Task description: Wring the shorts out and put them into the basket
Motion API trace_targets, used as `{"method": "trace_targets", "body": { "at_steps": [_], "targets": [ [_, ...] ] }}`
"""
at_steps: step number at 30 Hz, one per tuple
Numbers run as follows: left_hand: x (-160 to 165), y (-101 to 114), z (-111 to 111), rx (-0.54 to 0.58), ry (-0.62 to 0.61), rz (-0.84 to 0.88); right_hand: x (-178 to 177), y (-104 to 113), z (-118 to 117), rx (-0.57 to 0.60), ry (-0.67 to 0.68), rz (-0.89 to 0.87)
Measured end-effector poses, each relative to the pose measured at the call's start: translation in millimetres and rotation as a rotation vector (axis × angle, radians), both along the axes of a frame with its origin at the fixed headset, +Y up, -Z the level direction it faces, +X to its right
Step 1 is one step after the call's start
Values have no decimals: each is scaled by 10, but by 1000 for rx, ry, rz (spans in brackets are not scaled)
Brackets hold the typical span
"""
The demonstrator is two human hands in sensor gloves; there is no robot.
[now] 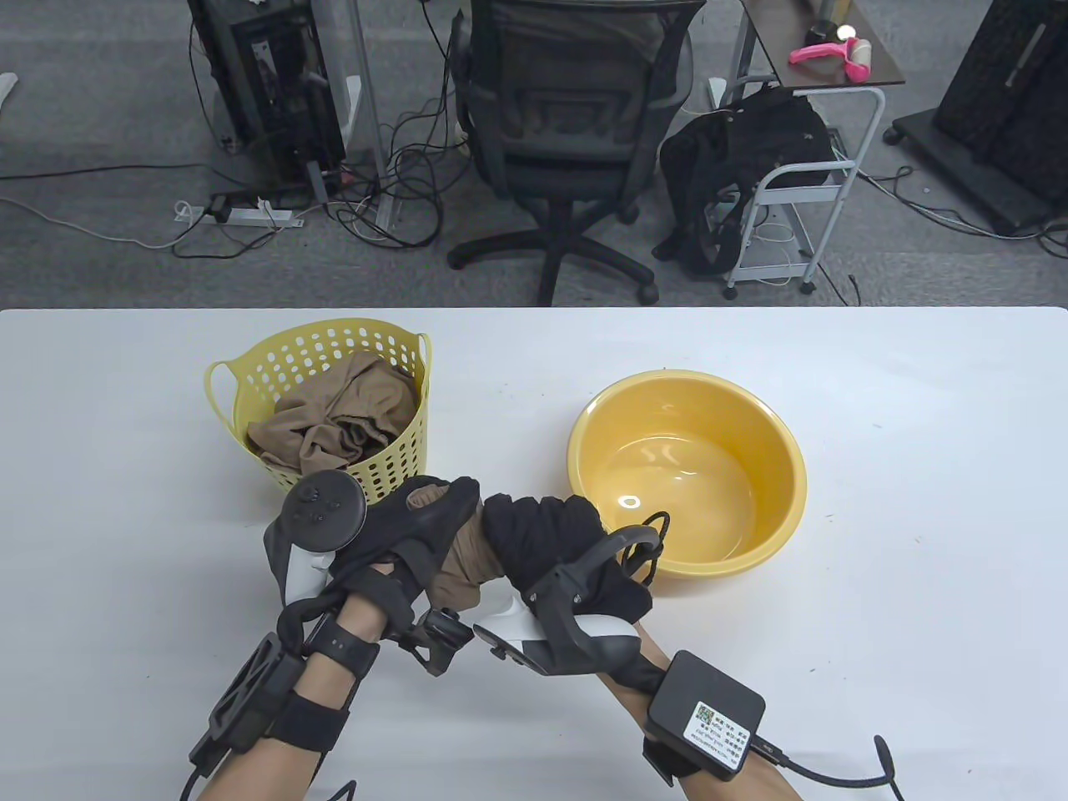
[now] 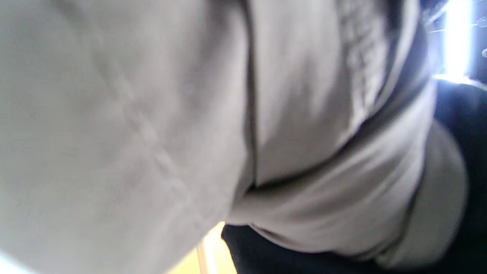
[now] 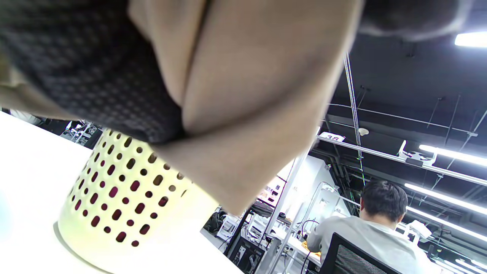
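Both gloved hands clamp one twisted bundle of tan shorts (image 1: 461, 561) above the white table (image 1: 876, 517), just in front of the basket and beside the basin. Curled around the bundle's left end is the left hand (image 1: 409, 534), black knit fingers wrapped over the cloth; the right hand (image 1: 555, 534) grips the right end the same way, knuckles close to the left's. Only a short rope of smooth, creased fabric shows between them.

From the left wrist view the shorts fill nearly the whole frame as pale, soft folds with a stitched seam running diagonally and a ribbed band near the top; the picture is blurred. In the right wrist view the cloth hangs in from the top as a thick tan fold, with a dotted dark glove surface pressed against it.

A pale yellow plastic basket (image 1: 392, 467) stands on the table behind the left hand. Its walls are perforated with rows of oval holes, its rim has looped handles, and a crumpled heap of tan fabric (image 1: 338, 421) already lies inside.

To the right sits a round, glossy yellow basin (image 1: 776, 467) with a smooth rim, its near edge just beside the right hand. Light glints off its shiny inner surface.

Beyond the table stands a black mesh-backed office chair (image 1: 576, 125) on grey carpet.
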State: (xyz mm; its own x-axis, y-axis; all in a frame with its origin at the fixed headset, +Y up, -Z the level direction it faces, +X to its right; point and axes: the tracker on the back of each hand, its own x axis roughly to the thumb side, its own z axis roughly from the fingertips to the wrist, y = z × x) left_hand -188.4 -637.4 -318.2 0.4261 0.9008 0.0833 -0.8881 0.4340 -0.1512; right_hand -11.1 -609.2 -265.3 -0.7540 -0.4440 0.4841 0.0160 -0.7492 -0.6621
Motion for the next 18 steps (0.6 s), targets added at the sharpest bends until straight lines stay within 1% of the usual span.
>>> {"method": "trace_targets", "body": {
  "at_steps": [11,17,18],
  "targets": [
    [30,-8,-8,8,-5,-1,39,-13,-8,-14,-12,-12],
    [58,57,19,78,5,-47,84,-6,-51,-58,-21,-58],
    [67,80,30,95,6,-55,107,4,-69,-93,-24,-91]
  ]
}}
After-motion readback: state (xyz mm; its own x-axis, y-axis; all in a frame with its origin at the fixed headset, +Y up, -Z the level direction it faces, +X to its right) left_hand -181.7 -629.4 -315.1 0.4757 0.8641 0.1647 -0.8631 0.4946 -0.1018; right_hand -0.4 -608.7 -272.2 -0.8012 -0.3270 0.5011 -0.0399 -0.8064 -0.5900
